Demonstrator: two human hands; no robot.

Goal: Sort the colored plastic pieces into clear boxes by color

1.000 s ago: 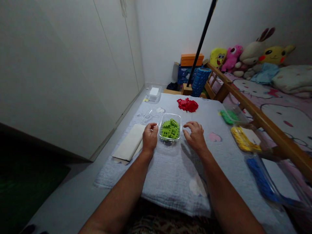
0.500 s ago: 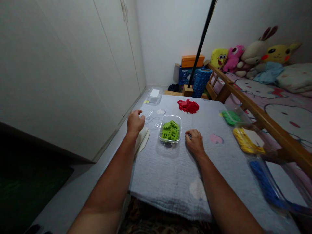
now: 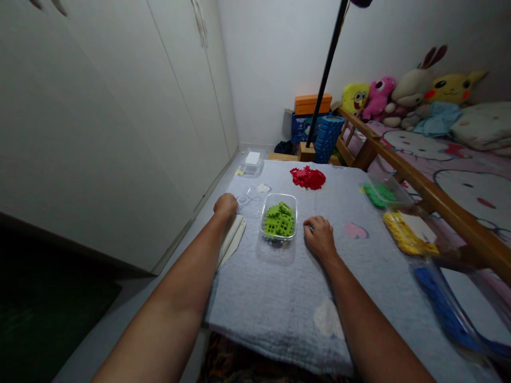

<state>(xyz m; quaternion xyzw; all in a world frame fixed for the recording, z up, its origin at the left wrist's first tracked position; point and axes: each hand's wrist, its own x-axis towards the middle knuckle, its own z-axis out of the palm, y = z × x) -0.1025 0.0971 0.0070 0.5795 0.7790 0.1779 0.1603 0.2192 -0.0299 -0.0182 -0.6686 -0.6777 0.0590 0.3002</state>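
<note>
A clear plastic container [image 3: 261,226] filled with light green flat pieces [image 3: 279,219] stands on the grey cloth [image 3: 279,298]. My left hand [image 3: 225,205] is closed at the near left corner of a clear lid [image 3: 253,196], which lies just left of and behind the container. Its fingers are curled over the lid's edge. My right hand [image 3: 319,236] rests on the cloth just right of the container. Its fingers are curled under, and nothing shows in them.
A pile of red pieces [image 3: 307,177] lies behind the container, with another clear box [image 3: 253,159] at the far left. Bags of green [image 3: 377,194], yellow [image 3: 401,234] and blue [image 3: 443,303] pieces line the right side by the wooden bed rail [image 3: 431,199]. A white folded sheet [image 3: 233,239] lies under my left wrist.
My left hand left the container's left rim and moved left and back to the clear lid's corner. My right hand curled its fingers and settled on the cloth.
</note>
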